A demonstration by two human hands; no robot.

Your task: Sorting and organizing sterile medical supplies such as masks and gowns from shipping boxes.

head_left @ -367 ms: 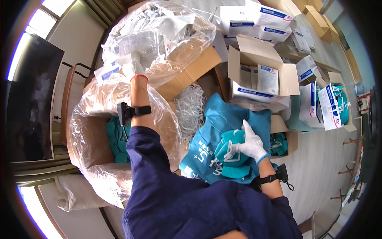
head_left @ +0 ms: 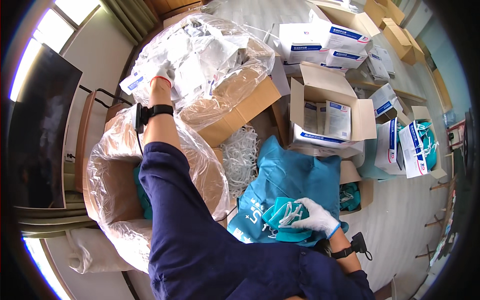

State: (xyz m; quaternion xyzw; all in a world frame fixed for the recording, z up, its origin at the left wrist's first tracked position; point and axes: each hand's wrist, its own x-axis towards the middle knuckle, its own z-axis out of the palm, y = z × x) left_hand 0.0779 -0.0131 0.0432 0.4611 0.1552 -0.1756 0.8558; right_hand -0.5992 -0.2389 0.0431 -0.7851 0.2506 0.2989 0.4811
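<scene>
My left hand (head_left: 163,77), in a white glove with a red cuff, reaches far left into a plastic-lined carton (head_left: 245,102) heaped with clear and white packets (head_left: 192,65). Its fingers are lost among the packets, so their grip does not show. A white packet with a blue band (head_left: 131,83) lies just left of it. My right hand (head_left: 318,220), gloved in white with a blue cuff, grips the edge of several green face masks (head_left: 280,212) with white straps. These masks rest over a teal cloth (head_left: 295,175) with white print in front of me.
Below my left arm stands another plastic-lined carton (head_left: 112,190) with green masks inside. White straps (head_left: 240,157) are piled mid-scene. An open white box (head_left: 325,135) holds packets, and boxes of green masks (head_left: 419,142) stand farther right. A dark screen (head_left: 45,125) is at left.
My left hand has moved slightly left and deeper among the packets. My right hand and the masks appear lower, nearer my body, and the whole view has shifted downward a little.
</scene>
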